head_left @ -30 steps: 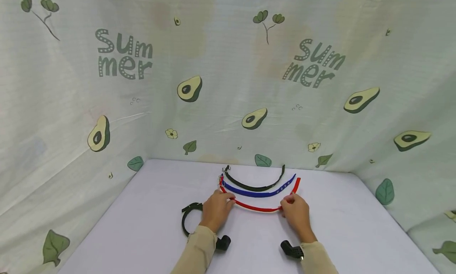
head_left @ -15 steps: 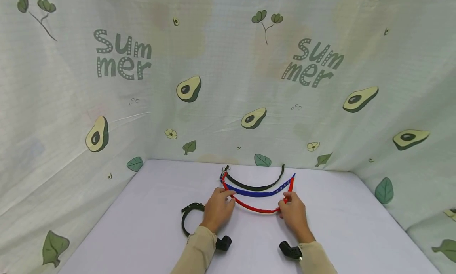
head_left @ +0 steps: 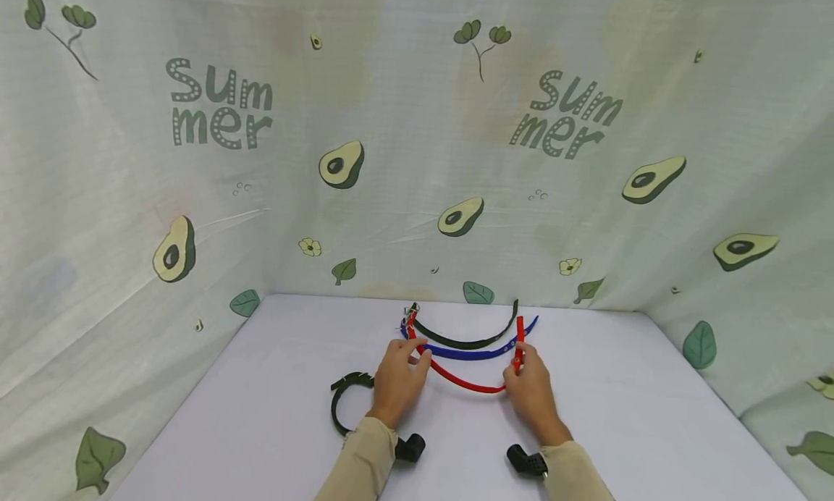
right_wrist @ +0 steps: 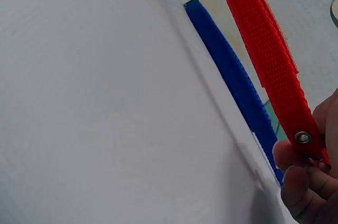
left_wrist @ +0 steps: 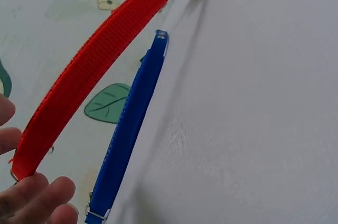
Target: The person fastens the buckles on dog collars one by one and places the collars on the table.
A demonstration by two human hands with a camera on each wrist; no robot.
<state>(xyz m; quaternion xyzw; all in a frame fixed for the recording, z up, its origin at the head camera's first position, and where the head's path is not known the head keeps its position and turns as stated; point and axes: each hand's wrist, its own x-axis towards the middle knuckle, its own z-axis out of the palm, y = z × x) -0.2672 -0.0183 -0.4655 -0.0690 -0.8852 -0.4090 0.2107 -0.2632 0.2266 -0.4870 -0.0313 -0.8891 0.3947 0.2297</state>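
A red collar (head_left: 465,382), a webbing strap with metal eyelets, stretches between both hands in a sagging curve. My left hand (head_left: 399,379) holds it near its buckle end; in the left wrist view the fingers (left_wrist: 37,197) are at that end. My right hand (head_left: 533,394) pinches the eyelet part, and the collar's free end points up past the fingers. In the right wrist view an eyelet (right_wrist: 303,137) shows just beside the fingertips. Behind the red collar, a blue collar (head_left: 465,355) lies curved on the table, with a black collar (head_left: 469,344) behind that.
A black looped strap (head_left: 336,408) lies left of my left wrist, partly hidden by the arm. Black wrist devices (head_left: 526,460) sit at both sleeves. The white table (head_left: 260,414) ends at a printed cloth (head_left: 404,247) hanging behind it.
My right hand has shifted left, closer to the left hand. The red collar's free end has swung left and the strap sags more. The blue and black collars stay in place.
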